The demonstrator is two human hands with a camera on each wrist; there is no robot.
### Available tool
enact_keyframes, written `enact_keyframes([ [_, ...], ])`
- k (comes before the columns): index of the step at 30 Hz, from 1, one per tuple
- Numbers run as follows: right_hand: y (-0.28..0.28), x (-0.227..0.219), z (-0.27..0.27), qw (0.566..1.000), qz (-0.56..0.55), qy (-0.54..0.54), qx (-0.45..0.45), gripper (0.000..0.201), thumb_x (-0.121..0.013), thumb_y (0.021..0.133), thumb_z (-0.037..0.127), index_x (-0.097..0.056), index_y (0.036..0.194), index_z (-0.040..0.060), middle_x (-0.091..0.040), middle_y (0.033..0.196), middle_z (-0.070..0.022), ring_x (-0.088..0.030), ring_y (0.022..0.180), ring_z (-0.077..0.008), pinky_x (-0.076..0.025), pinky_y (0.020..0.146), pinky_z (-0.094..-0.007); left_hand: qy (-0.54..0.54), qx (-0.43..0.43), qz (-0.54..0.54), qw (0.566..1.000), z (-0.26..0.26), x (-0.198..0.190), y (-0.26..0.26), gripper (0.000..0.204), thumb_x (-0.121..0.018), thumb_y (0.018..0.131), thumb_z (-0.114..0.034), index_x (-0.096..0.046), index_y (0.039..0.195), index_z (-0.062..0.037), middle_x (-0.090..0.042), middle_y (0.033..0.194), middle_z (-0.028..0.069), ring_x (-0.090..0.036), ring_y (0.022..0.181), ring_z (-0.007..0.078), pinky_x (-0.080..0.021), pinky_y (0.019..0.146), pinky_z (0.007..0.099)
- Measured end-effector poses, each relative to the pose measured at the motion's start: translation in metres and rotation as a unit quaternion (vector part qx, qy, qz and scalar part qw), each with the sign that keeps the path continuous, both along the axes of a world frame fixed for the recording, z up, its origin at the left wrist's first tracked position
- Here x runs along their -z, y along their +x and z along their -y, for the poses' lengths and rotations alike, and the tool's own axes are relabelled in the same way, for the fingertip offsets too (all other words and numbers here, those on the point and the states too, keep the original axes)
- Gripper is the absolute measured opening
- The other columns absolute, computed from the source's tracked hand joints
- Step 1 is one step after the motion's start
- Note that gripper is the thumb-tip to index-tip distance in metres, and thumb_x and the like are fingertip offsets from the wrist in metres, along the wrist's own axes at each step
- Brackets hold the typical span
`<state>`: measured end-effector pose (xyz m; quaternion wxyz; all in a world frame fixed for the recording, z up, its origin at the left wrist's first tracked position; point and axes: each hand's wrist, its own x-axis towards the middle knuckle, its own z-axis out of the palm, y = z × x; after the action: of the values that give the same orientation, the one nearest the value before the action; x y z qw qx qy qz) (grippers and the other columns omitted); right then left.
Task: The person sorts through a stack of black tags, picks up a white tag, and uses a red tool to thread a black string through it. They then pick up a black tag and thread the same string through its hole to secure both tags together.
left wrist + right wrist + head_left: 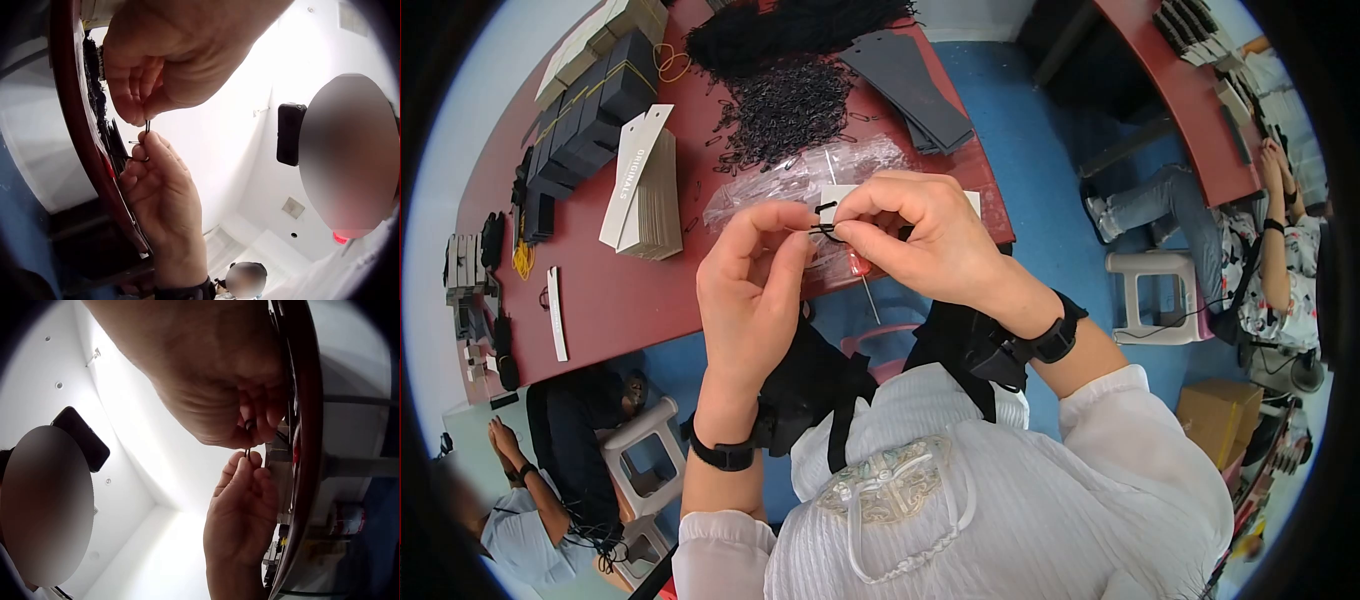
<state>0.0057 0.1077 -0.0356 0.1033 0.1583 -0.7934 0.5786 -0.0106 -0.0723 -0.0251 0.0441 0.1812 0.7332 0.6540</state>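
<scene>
In front of the chest, above the table's near edge, both hands meet over a thin black cord (148, 127). My left hand (750, 275) pinches one end of it between thumb and fingertips. From the other side, my right hand (935, 235) pinches the cord where it loops, with a small black pin (133, 142) jutting out beside its fingertips. The cord runs taut and doubled across the short gap between the hands. Curled fingers hide part of the loop. Below the hands lie a clear plastic bag (750, 200) and a red-handled tool (859, 264) with a thin metal shaft.
The red table (630, 320) carries a heap of black safety pins (785, 110), black cords (790, 35), dark grey cards (905, 85), a stack of white tags (650, 200) and banded dark bundles (590, 125). Other people sit left and right. A white stool (1155, 295) stands at right.
</scene>
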Motion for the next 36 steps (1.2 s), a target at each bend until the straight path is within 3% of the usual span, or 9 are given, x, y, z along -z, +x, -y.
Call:
enact_keyframes([
  [5, 0.001, -0.003, 0.0, 1.0, 0.009, -0.002, -0.007, 0.004, -0.064, 0.081, 0.004, -0.064, 0.083, 0.0005, -0.061, 0.072, -0.0031, -0.056, 0.06, -0.0061, -0.044, 0.053, -0.0208, -0.099, -0.018, -0.139, 0.985, -0.003, -0.004, 0.005, 0.03, -0.062, 0.079, 0.007, -0.058, 0.108, 0.0011, -0.06, 0.096, 0.0067, -0.058, 0.093, 0.0145, -0.048, 0.08, 0.0252],
  [7, 0.001, -0.003, 0.003, 1.0, 0.001, -0.029, 0.012, 0.009, -0.063, 0.077, 0.007, -0.061, 0.077, -0.0016, -0.061, 0.064, -0.0104, -0.059, 0.055, -0.0193, -0.044, 0.051, -0.0288, -0.177, -0.05, -0.306, 0.934, -0.009, -0.007, 0.003, 0.029, -0.065, 0.072, 0.008, -0.064, 0.099, -0.0037, -0.06, 0.09, 0.0093, -0.059, 0.076, 0.021, -0.048, 0.064, 0.0276],
  [14, -0.002, -0.004, 0.0, 0.999, -0.046, 0.003, 0.005, 0.01, -0.063, 0.077, 0.008, -0.063, 0.079, -0.0011, -0.061, 0.066, -0.0105, -0.059, 0.056, -0.0223, -0.045, 0.052, -0.0299, -0.261, -0.025, -0.419, 0.869, -0.002, -0.004, -0.008, 0.014, -0.07, 0.073, -0.002, -0.066, 0.086, -0.0032, -0.059, 0.074, 0.0065, -0.055, 0.068, 0.0233, -0.043, 0.055, 0.0326],
  [20, 0.001, -0.008, -0.004, 0.996, 0.065, -0.065, -0.021, 0.01, -0.063, 0.079, 0.008, -0.062, 0.081, -0.0011, -0.063, 0.067, -0.0105, -0.061, 0.057, -0.0173, -0.047, 0.053, -0.0271, -0.19, -0.003, -0.194, 0.962, 0.006, -0.002, -0.003, 0.01, -0.06, 0.086, -0.007, -0.063, 0.081, 0.0013, -0.057, 0.072, 0.0042, -0.051, 0.061, 0.0125, -0.039, 0.051, 0.0248],
  [21, 0.001, -0.008, -0.005, 0.996, 0.072, -0.048, -0.024, 0.009, -0.063, 0.079, 0.008, -0.061, 0.081, -0.0011, -0.063, 0.066, -0.0104, -0.062, 0.058, -0.0162, -0.048, 0.054, -0.0267, -0.103, 0.018, -0.013, 0.994, 0.008, -0.005, -0.001, 0.014, -0.057, 0.089, -0.011, -0.062, 0.082, 0.0006, -0.056, 0.073, 0.003, -0.049, 0.06, 0.0102, -0.037, 0.048, 0.0221],
  [22, 0.001, -0.008, -0.006, 0.996, 0.08, -0.03, -0.027, 0.009, -0.063, 0.08, 0.008, -0.061, 0.081, -0.0011, -0.063, 0.066, -0.0103, -0.062, 0.058, -0.0152, -0.048, 0.054, -0.0263, -0.011, 0.038, 0.169, 0.985, 0.009, -0.006, 0.0, 0.019, -0.054, 0.092, -0.015, -0.061, 0.084, 0.0, -0.056, 0.073, 0.0017, -0.048, 0.058, 0.0078, -0.034, 0.045, 0.0194],
  [25, 0.0, -0.005, -0.006, 0.998, 0.058, -0.007, -0.038, 0.004, -0.062, 0.083, 0.002, -0.061, 0.084, -0.001, -0.063, 0.074, -0.0028, -0.059, 0.065, -0.0067, -0.046, 0.054, -0.021, 0.214, 0.055, 0.304, 0.927, 0.007, 0.0, 0.001, 0.021, -0.051, 0.094, -0.019, -0.06, 0.089, -0.0011, -0.055, 0.075, 0.0008, -0.048, 0.059, 0.0062, -0.033, 0.043, 0.0158],
  [32, -0.001, -0.005, -0.001, 0.996, -0.055, 0.069, -0.002, 0.005, -0.064, 0.08, 0.003, -0.061, 0.084, 0.0006, -0.06, 0.071, -0.0057, -0.057, 0.059, -0.0118, -0.044, 0.051, -0.025, 0.347, 0.019, 0.374, 0.86, -0.008, 0.001, 0.008, 0.018, -0.057, 0.092, -0.013, -0.064, 0.099, 0.0017, -0.057, 0.075, 0.0018, -0.05, 0.057, 0.0057, -0.035, 0.044, 0.0179],
  [36, -0.001, -0.006, -0.001, 0.979, -0.151, 0.133, 0.016, 0.009, -0.066, 0.075, 0.002, -0.062, 0.083, 0.0027, -0.056, 0.068, -0.0074, -0.055, 0.057, -0.02, -0.043, 0.05, -0.029, 0.098, -0.047, 0.172, 0.979, -0.014, 0.002, 0.008, 0.017, -0.06, 0.09, -0.011, -0.066, 0.1, 0.0007, -0.055, 0.071, -0.0004, -0.047, 0.063, 0.0041, -0.032, 0.046, 0.0165],
])
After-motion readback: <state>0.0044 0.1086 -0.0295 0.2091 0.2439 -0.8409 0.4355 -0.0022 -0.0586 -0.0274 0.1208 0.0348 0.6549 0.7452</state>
